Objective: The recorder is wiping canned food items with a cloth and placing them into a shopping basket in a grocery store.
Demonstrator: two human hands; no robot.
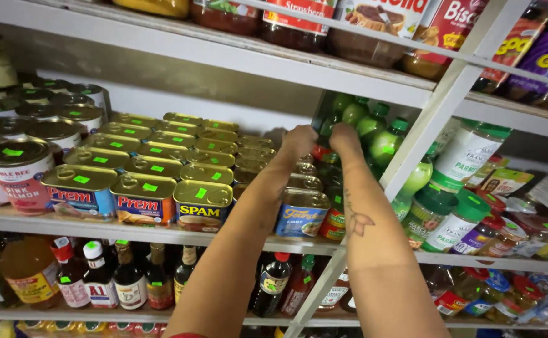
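Green-capped bottles (pixel 374 128), lime-shaped and glossy, crowd the back of a white middle shelf (pixel 161 233), and it is to them that a person's two bare hands reach. The left hand (pixel 299 141) and the right hand (pixel 345 138) lie close together, just left of the bottles, knuckles toward the camera and fingers curled away behind a stack of cans (pixel 303 213); the right hand appears to touch the nearest bottle, but whether either hand has closed on anything cannot be told, since the fingertips are hidden. Both forearms stretch long over the front row, seemingly because the bottles stand deep against the wall, behind the cans and beside a slanted white upright (pixel 430 125). The bottles are small, rounded and pale green with darker screw caps, packed tight and leaning slightly on one another, probably so that more fit in the narrow corner. Left of the bottles, flat rectangular meat tins (pixel 152 172) with gold lids and green price dots are laid in neat rows, labels forward, likely so that shoppers can read them. Right of the bottles stand shakers (pixel 458 216) with green lids. Below the bottles, a lower shelf holds dark sauce bottles (pixel 130 281); above them, jars (pixel 299 22) line the top shelf.
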